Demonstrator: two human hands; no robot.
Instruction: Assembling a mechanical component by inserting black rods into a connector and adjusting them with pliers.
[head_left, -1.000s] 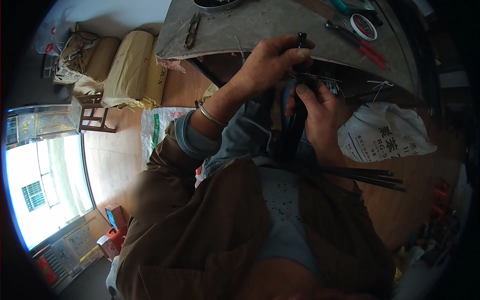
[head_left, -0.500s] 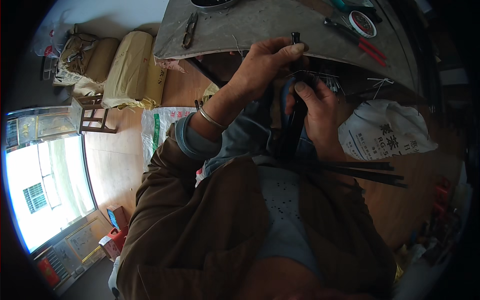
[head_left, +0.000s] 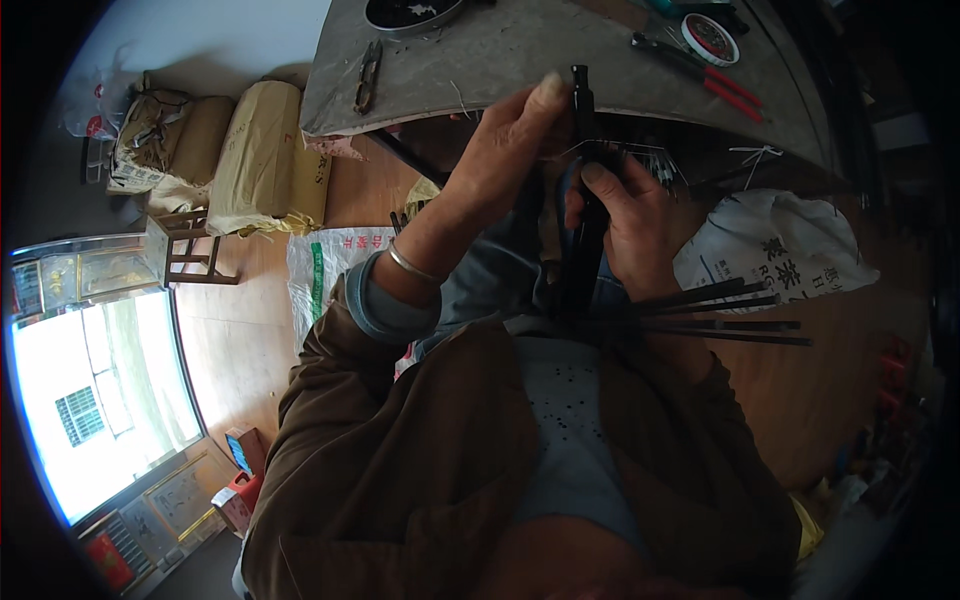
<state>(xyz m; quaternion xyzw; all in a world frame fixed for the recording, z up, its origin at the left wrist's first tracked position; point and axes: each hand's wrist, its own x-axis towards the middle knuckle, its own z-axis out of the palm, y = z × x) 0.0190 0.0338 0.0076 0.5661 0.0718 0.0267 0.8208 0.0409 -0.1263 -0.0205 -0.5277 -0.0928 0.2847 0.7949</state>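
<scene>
My right hand (head_left: 632,215) is wrapped round a long black piece (head_left: 585,245), thumb on top, holding it upright over my lap. This piece narrows to a neck with a small flared end (head_left: 580,82) above the hand. A thin wire (head_left: 605,143) crosses the neck just above my right thumb. My left hand (head_left: 505,150) is closed to the left of the neck, its thumb raised beside the flared end and apart from it. The left fingertips are hidden behind that hand, so what they hold does not show. Several black strips (head_left: 730,325) stick out past my right forearm.
Ahead is a grey worktable (head_left: 500,60) with snips (head_left: 368,78), a dark round dish (head_left: 412,28), red-handled pliers (head_left: 735,92) and a small round tin (head_left: 710,38). A white sack (head_left: 770,245) stands at right; brown wrapped bundles (head_left: 255,150) and a wooden stool (head_left: 190,250) are at left.
My left thumb has come off the black piece's top and moved left of it. The flared end now stands free. The black strips by my right forearm have shifted and fanned out a little.
</scene>
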